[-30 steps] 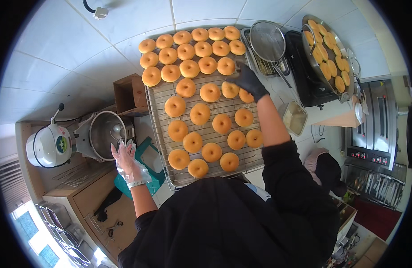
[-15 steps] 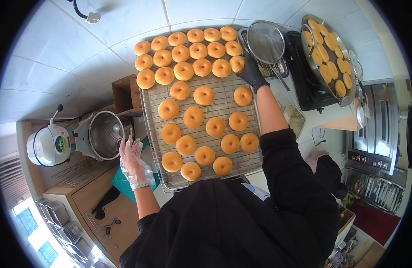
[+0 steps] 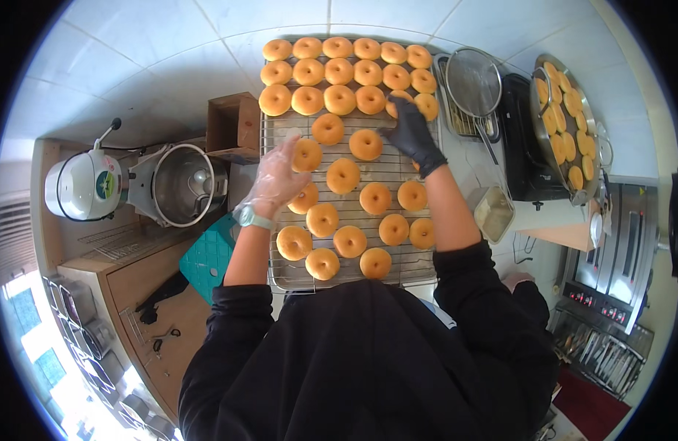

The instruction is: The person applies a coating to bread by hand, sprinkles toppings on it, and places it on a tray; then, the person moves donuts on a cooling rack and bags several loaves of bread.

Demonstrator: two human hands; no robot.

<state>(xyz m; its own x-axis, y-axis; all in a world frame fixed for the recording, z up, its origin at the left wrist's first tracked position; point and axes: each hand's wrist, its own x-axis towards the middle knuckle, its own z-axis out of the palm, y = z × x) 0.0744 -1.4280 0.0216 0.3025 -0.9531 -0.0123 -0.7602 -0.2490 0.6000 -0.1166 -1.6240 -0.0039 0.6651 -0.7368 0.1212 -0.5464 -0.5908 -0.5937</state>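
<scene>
Pale wall tiles back a wire rack bearing ring doughnuts, three close rows at the far end, looser spacing nearer. The clear-gloved left hand has thumb and fingers apart beside one. The black-gloved right hand partly covers a third-row ring; whether it grips cannot be told.

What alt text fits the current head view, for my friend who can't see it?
A person's clear-gloved left hand and black-gloved right hand reach over ring doughnuts on a wire rack. A mixer stands to the left; a pan with more doughnuts sits right.
</scene>
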